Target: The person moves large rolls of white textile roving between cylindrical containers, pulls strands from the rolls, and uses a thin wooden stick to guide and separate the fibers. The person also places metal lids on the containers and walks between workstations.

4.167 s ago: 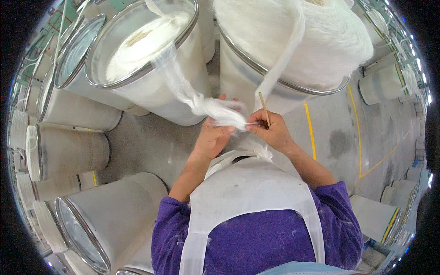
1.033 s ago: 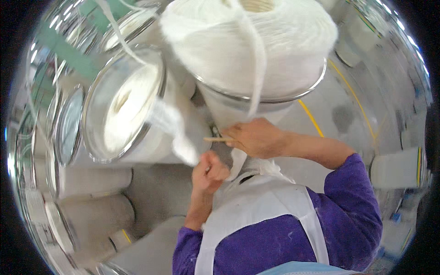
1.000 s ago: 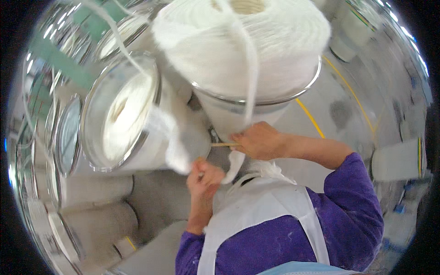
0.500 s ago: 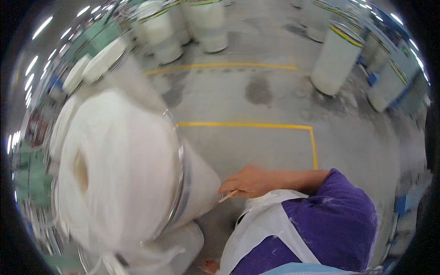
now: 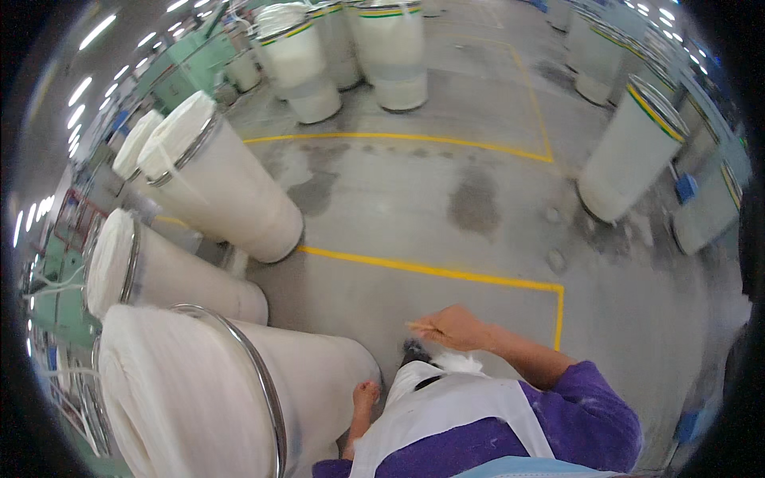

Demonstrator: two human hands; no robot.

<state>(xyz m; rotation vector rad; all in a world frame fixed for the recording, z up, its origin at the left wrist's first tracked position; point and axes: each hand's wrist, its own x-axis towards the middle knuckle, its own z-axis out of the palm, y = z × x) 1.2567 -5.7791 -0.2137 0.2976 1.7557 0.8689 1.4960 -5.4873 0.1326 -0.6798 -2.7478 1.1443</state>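
Note:
My right hand is closed round a thin, tan stick, held out in front of my white apron. Just below that hand, a tuft of white fluff shows against the apron. My left hand hangs low with its fingers curled in; whether anything is inside it is hidden. Close beside it stands a tall white can with a metal rim, heaped with soft white fibre. I see no contact between the left hand and the can.
More filled cans, one among them, line my left side. Several stand at the far end, including a can with a green and yellow band. Another banded can is at the right. Yellow lines mark the grey floor.
The view has shifted, and the nearest can now sits lower and further left. My left hand has come more fully into sight beside it. My right hand still holds the stick, now away from the can.

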